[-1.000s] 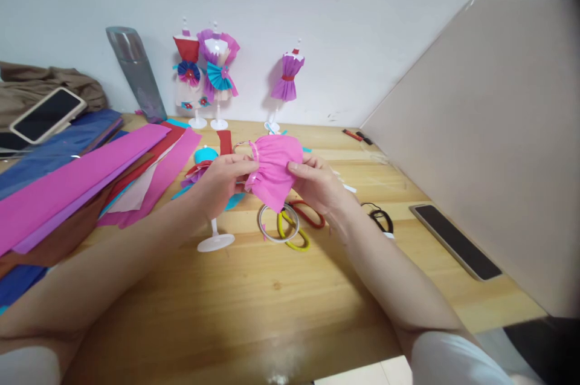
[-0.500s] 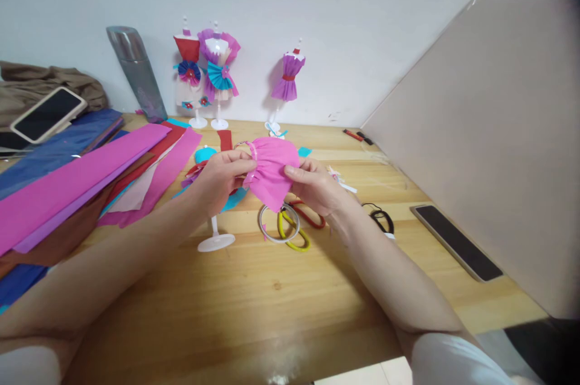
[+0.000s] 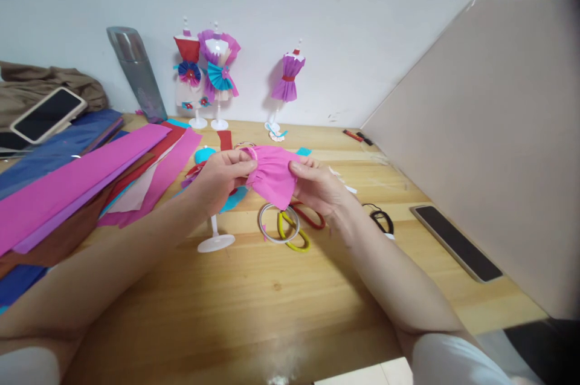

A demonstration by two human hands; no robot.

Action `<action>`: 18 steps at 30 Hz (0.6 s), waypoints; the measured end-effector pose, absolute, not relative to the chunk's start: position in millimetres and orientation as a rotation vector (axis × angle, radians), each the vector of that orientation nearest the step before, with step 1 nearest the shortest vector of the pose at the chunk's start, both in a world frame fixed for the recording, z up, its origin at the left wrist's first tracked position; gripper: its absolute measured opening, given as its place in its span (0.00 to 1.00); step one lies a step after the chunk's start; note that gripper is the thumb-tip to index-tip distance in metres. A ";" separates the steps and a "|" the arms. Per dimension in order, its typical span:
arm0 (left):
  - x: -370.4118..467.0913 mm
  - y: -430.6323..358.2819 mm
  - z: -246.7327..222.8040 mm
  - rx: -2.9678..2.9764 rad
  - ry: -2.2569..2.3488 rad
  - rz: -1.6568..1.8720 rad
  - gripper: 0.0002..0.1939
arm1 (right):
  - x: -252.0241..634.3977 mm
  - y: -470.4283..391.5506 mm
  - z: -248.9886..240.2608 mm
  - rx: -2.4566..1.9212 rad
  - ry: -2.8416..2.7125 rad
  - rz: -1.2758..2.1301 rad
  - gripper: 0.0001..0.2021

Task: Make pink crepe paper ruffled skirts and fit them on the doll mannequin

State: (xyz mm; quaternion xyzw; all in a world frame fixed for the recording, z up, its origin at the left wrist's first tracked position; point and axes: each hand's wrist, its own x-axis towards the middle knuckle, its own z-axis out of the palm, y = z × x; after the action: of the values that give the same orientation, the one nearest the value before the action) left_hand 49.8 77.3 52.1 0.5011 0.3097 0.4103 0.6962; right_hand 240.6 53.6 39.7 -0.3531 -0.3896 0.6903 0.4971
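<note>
A gathered piece of pink crepe paper (image 3: 272, 178), shaped like a small skirt, is stretched between my two hands above the table. My left hand (image 3: 224, 174) pinches its narrow, gathered edge between thumb and fingers. On the other side, my right hand (image 3: 317, 182) grips the flared edge with the thumb on top. Partly hidden behind my left hand stands a small dress form whose white base (image 3: 216, 243) shows below, with blue and red paper around it. Under the paper lie a silver-grey ring (image 3: 260, 225), a yellow ring (image 3: 294, 243) and a red ring (image 3: 317, 219).
Three dressed mini dress forms (image 3: 289, 78) stand along the wall. Coloured paper sheets (image 3: 81, 182) and a phone (image 3: 49, 113) lie at left, near a tilted bottle (image 3: 138, 77). To the right are black bands (image 3: 386, 220) and another phone (image 3: 455, 243), close to the side panel.
The pink paper has tilted and dropped slightly at its upper edge. My right thumb has shifted a little to the right and up; my left hand keeps its pinch.
</note>
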 end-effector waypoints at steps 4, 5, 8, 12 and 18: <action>48.7 78.0 52.3 1.121 0.687 0.923 0.12 | 239.7 53.7 40.2 -0.844 -0.962 1.666 0.18; 48.5 78.0 52.5 1.110 0.691 0.925 0.12 | 239.7 53.7 40.3 -0.841 -0.964 1.651 0.18; 47.9 78.6 53.0 1.071 0.687 0.936 0.12 | 241.6 54.7 41.3 -0.839 -0.966 1.589 0.16; 46.5 81.3 53.4 1.032 0.680 0.974 0.09 | 248.4 58.9 42.8 -0.813 -0.933 1.543 0.12; 45.5 83.3 54.7 1.047 0.656 1.010 0.10 | 254.7 64.1 43.1 -0.819 -0.866 1.572 0.15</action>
State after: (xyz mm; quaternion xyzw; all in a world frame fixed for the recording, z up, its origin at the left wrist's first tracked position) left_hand 45.5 83.3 54.7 0.4696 0.2941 0.4531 0.6984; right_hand 254.7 64.1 43.1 -0.3462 -0.3661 0.6645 0.5518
